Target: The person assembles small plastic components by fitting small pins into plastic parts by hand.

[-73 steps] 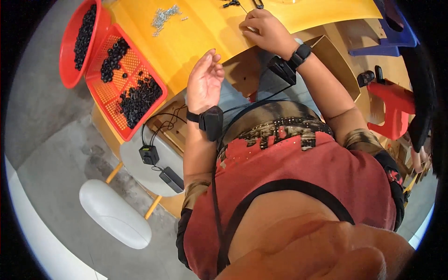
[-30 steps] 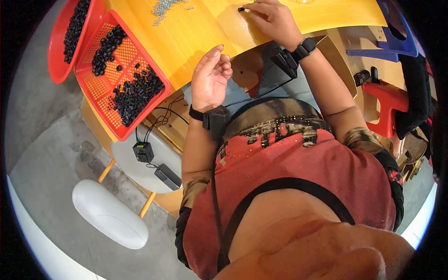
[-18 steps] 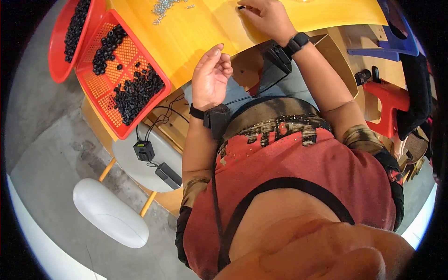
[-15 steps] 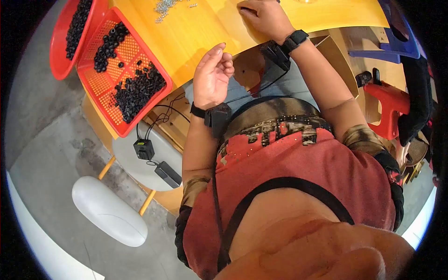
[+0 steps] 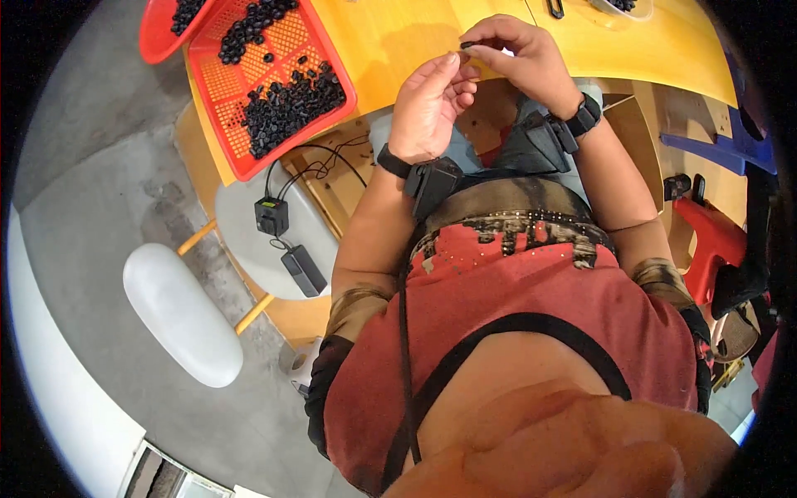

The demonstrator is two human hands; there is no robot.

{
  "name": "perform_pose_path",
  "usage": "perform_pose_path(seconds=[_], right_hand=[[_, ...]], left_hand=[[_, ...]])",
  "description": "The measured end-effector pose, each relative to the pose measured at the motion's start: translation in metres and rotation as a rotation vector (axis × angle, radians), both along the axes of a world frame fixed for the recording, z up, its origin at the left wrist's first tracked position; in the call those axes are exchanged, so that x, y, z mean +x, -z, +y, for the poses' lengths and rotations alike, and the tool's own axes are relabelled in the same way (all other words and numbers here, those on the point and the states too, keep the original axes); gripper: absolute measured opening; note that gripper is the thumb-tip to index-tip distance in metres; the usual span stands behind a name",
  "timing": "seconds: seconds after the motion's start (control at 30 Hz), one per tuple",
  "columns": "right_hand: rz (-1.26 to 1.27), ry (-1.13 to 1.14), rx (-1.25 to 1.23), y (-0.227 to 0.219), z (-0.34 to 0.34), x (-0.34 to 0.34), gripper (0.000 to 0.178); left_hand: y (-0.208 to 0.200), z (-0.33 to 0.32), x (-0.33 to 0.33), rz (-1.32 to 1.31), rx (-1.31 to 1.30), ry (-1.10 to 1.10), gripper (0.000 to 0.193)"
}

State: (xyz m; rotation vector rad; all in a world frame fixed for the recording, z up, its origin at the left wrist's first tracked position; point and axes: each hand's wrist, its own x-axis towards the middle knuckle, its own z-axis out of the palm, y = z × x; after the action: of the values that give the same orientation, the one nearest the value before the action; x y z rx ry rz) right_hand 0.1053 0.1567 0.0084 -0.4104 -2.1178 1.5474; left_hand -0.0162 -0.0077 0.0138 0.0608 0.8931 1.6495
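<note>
Right hand point(image 5: 531, 66) at one o'clock, pinching black part point(image 5: 467, 45) near edge of yellow table point(image 5: 382, 50). Left hand point(image 5: 425, 108) at twelve, fingertips point(image 5: 451, 61) just beside part. Red basket point(image 5: 222, 93) at eleven, holding black pieces point(image 5: 290, 112). Pale chair back point(image 5: 183, 315) at eight, red stool point(image 5: 712, 241) at three.

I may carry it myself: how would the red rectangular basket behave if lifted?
The red rectangular basket looks like thin, perforated plastic, so it's probably light and slightly flexible. The loose black parts heaped inside would likely slide if it tilts.
</note>
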Motion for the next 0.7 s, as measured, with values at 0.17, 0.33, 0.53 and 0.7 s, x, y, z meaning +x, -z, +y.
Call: perform_pose_path(seconds=[0.17,0.33,0.53,0.7], right_hand=[[0.065,0.014,-0.207,-0.036,-0.023,-0.006,0.011],[0.097,-0.016,0.037,-0.027,-0.018,-0.001,0.008],[0.133,-0.039,-0.180,-0.025,-0.024,0.004,0.013],[0.677,-0.257,-0.172,0.009,-0.011,-0.004,0.016]], left_hand=[[-0.001,0.004,0.003,0.049,0.052,-0.059,0.022],[-0.002,0.004,0.003,0.068,0.089,-0.043,0.022],[-0.003,0.001,0.001,0.133,0.117,-0.058,0.019],[-0.013,0.006,0.005,0.101,0.143,-0.061,0.021]])
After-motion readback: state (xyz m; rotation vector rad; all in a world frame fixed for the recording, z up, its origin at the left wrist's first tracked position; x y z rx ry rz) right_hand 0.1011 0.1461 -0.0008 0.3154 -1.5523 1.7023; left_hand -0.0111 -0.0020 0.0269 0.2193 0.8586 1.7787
